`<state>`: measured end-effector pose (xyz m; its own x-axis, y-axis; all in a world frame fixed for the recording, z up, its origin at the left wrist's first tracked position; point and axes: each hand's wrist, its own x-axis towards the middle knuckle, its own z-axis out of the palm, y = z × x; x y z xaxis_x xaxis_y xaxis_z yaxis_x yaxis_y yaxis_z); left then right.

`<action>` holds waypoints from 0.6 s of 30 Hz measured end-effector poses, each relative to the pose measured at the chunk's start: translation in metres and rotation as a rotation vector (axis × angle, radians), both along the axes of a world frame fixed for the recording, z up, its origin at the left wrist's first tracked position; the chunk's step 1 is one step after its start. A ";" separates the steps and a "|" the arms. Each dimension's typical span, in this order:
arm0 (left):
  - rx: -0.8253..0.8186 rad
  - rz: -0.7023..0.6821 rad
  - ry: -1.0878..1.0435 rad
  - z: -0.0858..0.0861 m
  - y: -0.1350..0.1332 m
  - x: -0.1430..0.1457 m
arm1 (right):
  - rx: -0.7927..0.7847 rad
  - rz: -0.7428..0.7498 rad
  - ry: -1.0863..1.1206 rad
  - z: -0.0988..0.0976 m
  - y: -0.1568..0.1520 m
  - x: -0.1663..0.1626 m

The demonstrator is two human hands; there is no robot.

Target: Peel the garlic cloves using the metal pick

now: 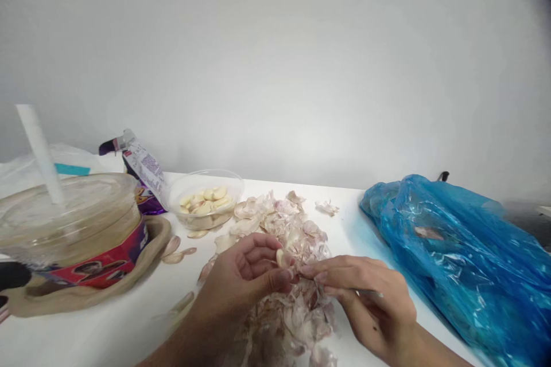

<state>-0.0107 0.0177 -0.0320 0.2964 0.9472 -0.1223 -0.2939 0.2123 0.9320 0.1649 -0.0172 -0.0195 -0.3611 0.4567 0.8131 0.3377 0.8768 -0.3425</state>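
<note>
Between the thumb and fingers of my left hand (245,272) is a garlic clove (283,258), its pale flesh partly bare. My right hand (370,295) meets it from the right, fingertips close to the clove. A thin metal tool (365,292) sticks out of that hand's grip; its working end is hidden, so I cannot tell its exact kind. Papery garlic skins (297,229) lie heaped under and behind both hands. Behind my left hand, a clear plastic bowl (239,186) holds several peeled garlic cloves (209,200).
Unpeeled cloves (172,249) lie left of the heap. A lidded drink cup (99,229) with a white straw (38,149) sits in a cardboard carrier (157,235) at left. Behind it is a purple packet (146,172). A blue plastic bag (447,246) fills the right side.
</note>
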 end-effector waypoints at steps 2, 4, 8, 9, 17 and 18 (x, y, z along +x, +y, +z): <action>-0.008 0.024 0.025 0.001 0.000 -0.001 | -0.021 -0.004 0.004 -0.002 0.000 0.000; -0.029 0.058 0.045 0.003 -0.001 -0.001 | -0.051 0.003 -0.004 -0.005 -0.001 0.000; -0.073 0.073 0.025 0.007 -0.003 -0.001 | -0.093 0.037 -0.044 -0.013 -0.001 0.003; -0.077 0.064 0.013 0.008 -0.003 -0.001 | -0.090 0.035 -0.048 -0.015 0.000 0.003; -0.111 0.018 -0.013 0.007 0.001 -0.002 | -0.085 -0.088 -0.116 -0.018 0.012 0.005; -0.106 0.016 -0.010 0.007 0.001 -0.002 | -0.092 -0.114 -0.117 -0.019 0.013 0.006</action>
<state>-0.0127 0.0191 -0.0249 0.2833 0.9337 -0.2191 -0.3076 0.3048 0.9014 0.1708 -0.0038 -0.0389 -0.3929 0.5706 0.7211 0.4752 0.7973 -0.3721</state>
